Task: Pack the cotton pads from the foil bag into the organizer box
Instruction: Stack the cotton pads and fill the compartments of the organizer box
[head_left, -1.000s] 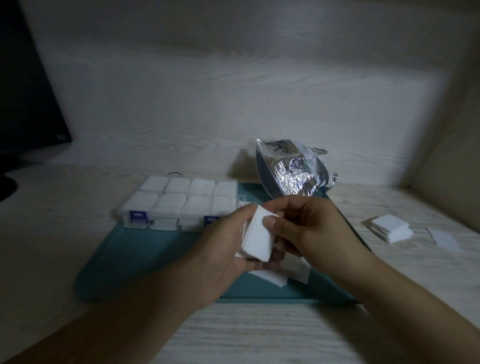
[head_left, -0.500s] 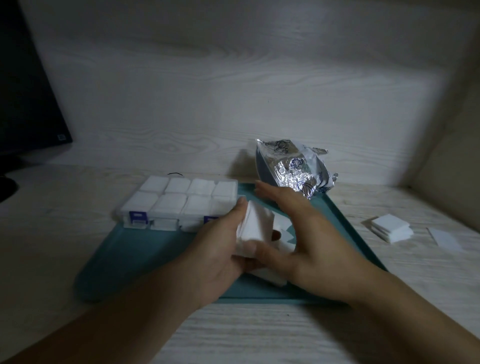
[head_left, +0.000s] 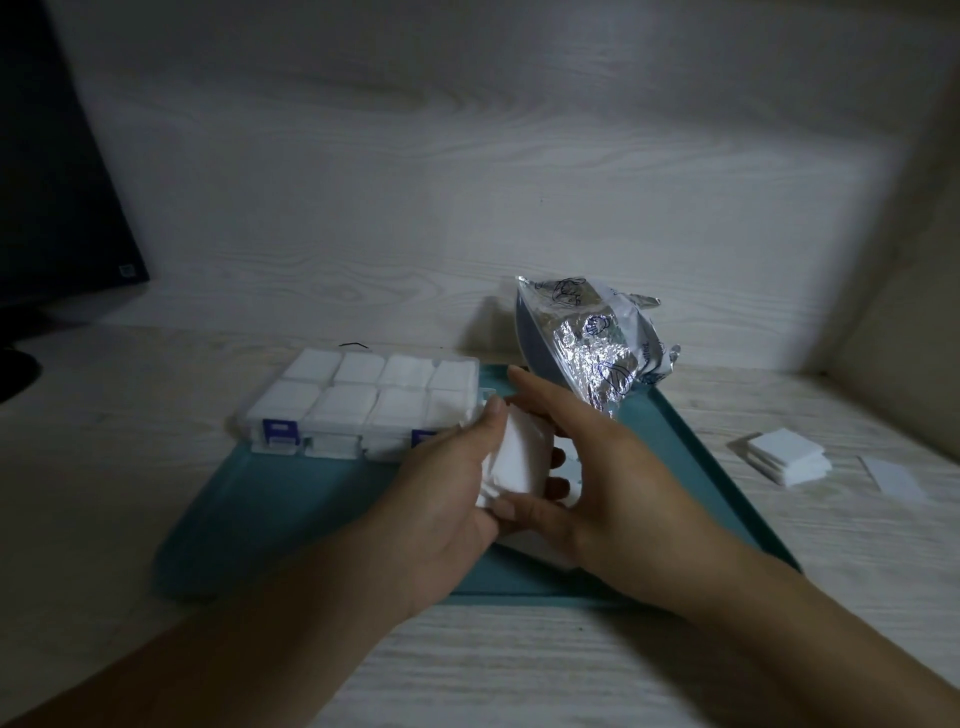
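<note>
The left hand grips a soft square stack of cotton pads (white, fluffy-edged), the right hand spread flat beside it.

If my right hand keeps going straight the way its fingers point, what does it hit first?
Probably the organizer box. The right hand has its fingers pointing away and leftward, toward the box's near right corner. The foil bag lies to the right of that line, though depth is hard to judge.
</note>
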